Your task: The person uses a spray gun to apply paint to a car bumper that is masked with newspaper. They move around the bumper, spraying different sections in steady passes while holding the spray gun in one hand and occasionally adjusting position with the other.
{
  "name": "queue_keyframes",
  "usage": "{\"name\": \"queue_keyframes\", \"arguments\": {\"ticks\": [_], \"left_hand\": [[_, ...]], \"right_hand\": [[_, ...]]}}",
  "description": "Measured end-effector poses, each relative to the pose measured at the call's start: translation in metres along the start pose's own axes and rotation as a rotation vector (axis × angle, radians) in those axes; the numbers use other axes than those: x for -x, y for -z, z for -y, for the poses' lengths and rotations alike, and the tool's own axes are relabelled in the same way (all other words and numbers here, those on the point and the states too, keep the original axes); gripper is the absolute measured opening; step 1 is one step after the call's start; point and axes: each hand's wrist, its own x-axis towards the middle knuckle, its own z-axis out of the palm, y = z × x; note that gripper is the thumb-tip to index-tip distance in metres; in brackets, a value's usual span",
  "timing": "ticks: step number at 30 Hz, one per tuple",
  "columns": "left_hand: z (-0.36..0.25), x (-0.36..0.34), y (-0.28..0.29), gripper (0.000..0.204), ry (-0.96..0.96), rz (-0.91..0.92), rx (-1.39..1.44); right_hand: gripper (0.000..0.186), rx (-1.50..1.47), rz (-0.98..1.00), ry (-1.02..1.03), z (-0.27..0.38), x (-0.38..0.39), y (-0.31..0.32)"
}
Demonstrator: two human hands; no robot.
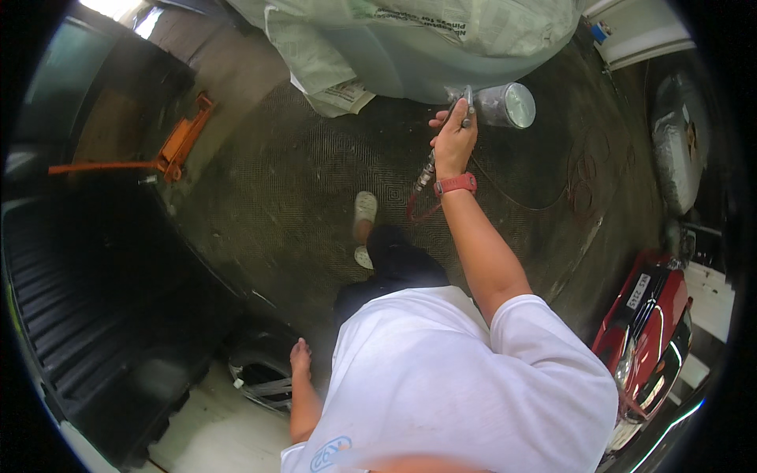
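My right hand (455,142), a red watch on its wrist, is stretched forward and closed around the grip of a spray gun (469,101). A clear cup with a pale round end (518,106) sticks out from the gun to the right. From below the grip a metal fitting joins a thin red hose (423,213). Right beyond the gun lies the smooth grey lower part of a car body (410,67), its upper area masked with printed paper (331,51). My left hand (300,359) hangs low at my side, fingers loosely extended, with nothing visible in it.
An orange floor jack (177,146) stands at the far left. Black ribbed panels (102,315) fill the left side, near a dark curved part (264,363). Hose loops (583,177) lie on the textured floor. At right are a red car part (650,315) and a wrapped part (678,146).
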Motion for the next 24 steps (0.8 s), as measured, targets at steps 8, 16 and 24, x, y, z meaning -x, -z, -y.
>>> {"name": "queue_keyframes", "arguments": {"ticks": [8,16,24], "left_hand": [[-0.199,-0.022,-0.023,0.062,-0.426,0.067,-0.312],[-0.260,-0.069,0.046,0.064,-0.350,0.036,-0.301],[-0.246,-0.129,0.063,0.064,-0.109,0.220,-0.565]], "right_hand": [[0.057,-0.037,0.071,0.005,0.002,-0.009,-0.081],[0.056,-0.136,0.154,-0.134,0.024,0.003,-0.136],[0.055,0.008,-0.239,-0.227,-0.025,0.012,-0.080]]}}
